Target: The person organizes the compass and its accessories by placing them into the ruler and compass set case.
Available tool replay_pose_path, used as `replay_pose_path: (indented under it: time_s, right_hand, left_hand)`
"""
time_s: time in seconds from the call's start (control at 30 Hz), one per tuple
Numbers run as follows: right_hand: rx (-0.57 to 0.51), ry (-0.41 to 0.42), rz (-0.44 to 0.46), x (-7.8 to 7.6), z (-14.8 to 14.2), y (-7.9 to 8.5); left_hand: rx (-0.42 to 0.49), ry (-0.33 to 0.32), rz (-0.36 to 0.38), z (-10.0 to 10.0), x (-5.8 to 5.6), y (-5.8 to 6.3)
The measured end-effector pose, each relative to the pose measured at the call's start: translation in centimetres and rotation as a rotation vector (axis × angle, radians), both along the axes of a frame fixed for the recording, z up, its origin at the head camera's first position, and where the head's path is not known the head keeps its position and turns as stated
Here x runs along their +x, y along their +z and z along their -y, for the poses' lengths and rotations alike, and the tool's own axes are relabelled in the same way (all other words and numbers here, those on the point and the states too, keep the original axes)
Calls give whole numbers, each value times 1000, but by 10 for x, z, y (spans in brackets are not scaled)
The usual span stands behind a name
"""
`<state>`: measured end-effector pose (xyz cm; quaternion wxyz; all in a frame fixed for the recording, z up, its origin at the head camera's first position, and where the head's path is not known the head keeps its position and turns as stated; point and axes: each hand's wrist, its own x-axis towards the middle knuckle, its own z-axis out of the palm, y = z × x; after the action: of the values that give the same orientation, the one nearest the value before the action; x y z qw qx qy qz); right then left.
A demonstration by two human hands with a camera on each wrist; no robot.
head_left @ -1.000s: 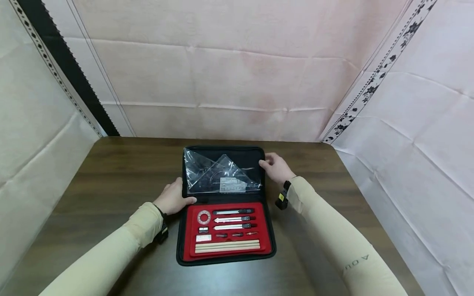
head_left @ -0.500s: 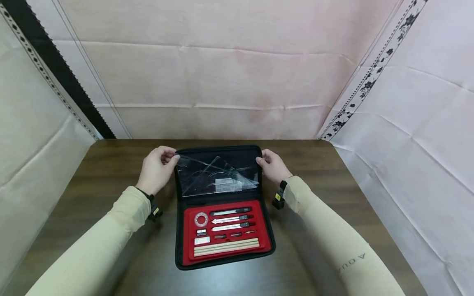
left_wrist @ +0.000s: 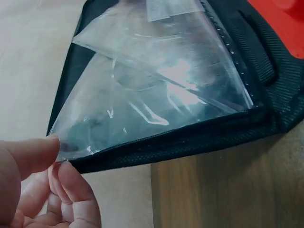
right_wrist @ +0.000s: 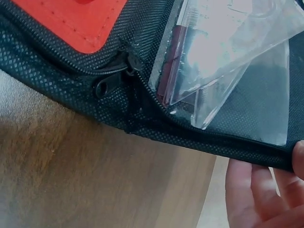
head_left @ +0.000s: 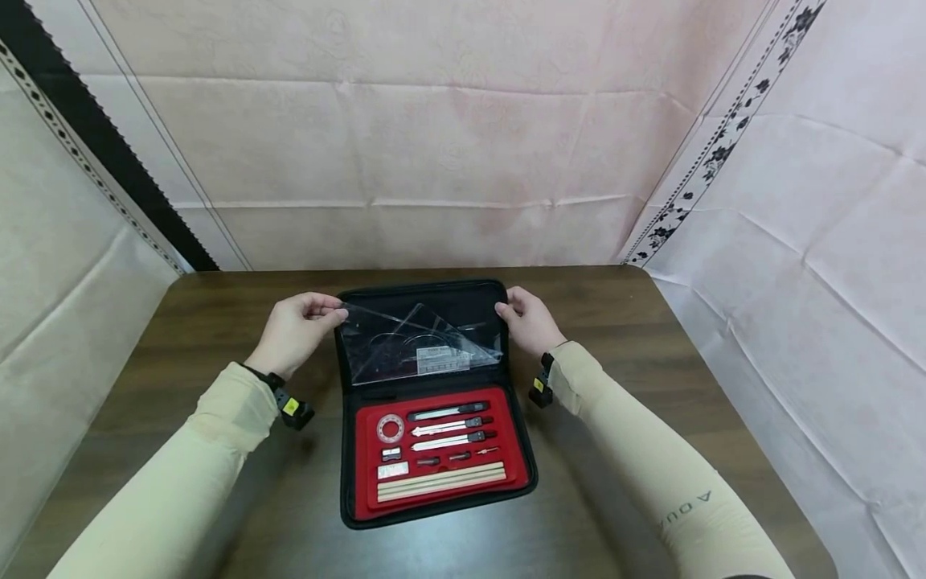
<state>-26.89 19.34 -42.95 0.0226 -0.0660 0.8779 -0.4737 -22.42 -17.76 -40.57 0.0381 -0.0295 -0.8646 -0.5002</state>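
A black zip case [head_left: 422,388] lies open on the table. Clear plastic set squares [head_left: 434,334] overlap in its lid [head_left: 470,293], with a white label [head_left: 443,359] among them. At the lid's upper left, my left hand [head_left: 292,326] pinches a corner of one clear set square [left_wrist: 95,109] between thumb and fingertips. My right hand [head_left: 531,322] grips the lid's upper right edge, thumb on the inside and fingers behind, as the right wrist view shows. A zip pull [right_wrist: 107,85] hangs at the case's side.
The red tray [head_left: 369,490] in the lower half holds compasses [head_left: 448,429], a round white protractor [head_left: 391,429], a sharpener [head_left: 391,454], an eraser [head_left: 393,470] and pencils [head_left: 441,481]. Wooden table [head_left: 600,498] surrounds the case. Pale cloth [head_left: 434,161] hangs behind.
My left hand has gone from the lid's lower left edge up to its upper left and taken the set square's corner. My right hand has kept its grip; the case shifted slightly left in view.
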Motion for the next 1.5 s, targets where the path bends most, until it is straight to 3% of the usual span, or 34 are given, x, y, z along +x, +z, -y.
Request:
replay_pose_path:
  time_s: [0.17,0.4,0.53,0.7,0.8,1.0,1.13,1.33,1.5]
  right_hand:
    - [53,8,-59,1,0,0]
    - [159,36,-175,1,0,-1]
    - [181,59,-209,1,2,-2]
    - [202,60,-222,1,5,-4]
    - [202,57,-211,1,6,-4]
    - [181,60,-195,0,7,-3]
    - [185,58,-203,-2,7,-5]
    - [194,65,-215,-5,10,-6]
    - [200,63,-211,-6,9,-7]
  left_hand:
    - [-54,24,-55,-1,4,1]
    - [-182,56,-227,-9,8,8]
    - [-190,42,-286,-13,6,15]
    - [-178,18,-276,-11,0,21]
    - [-184,3,-250,-8,0,17]
    - [-179,-85,-165,-7,2,5]
    - [-180,-121,-172,-7,0,3]
    - [-226,-129,-180,-6,-5,5]
    - [-220,-139,-89,-6,-7,0]
